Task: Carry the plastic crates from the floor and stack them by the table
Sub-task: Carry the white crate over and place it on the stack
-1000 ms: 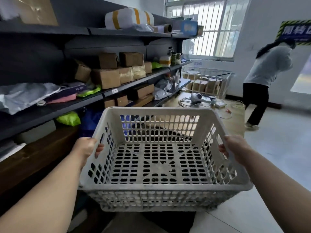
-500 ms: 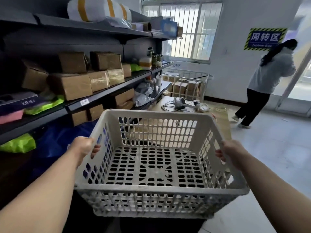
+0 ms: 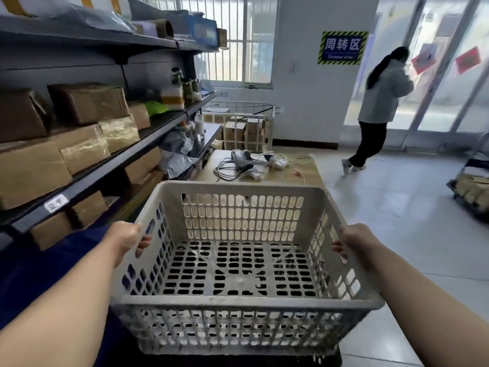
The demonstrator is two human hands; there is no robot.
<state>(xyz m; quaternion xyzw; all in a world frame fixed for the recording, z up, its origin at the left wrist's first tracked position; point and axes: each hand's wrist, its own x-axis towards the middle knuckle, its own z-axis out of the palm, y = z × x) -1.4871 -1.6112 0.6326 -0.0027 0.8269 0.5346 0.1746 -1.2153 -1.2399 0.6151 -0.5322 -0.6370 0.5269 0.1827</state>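
Both hands, left hand [image 3: 126,235] and right hand [image 3: 353,241], grip the white crate [image 3: 238,300] near a blue sign [image 3: 342,47] saying 周转区.

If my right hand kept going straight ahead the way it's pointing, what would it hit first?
Probably nothing close: the right hand, gripping the crate rim, points over bare floor right of the table. Depth is hard to judge.

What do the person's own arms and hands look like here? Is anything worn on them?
Both forearms are bare as far as the frame shows: no sleeves, gloves, watch or bracelet. The left hand and right hand show no rings on the visible parts. Fingertips are partly hidden, so nails cannot be judged.
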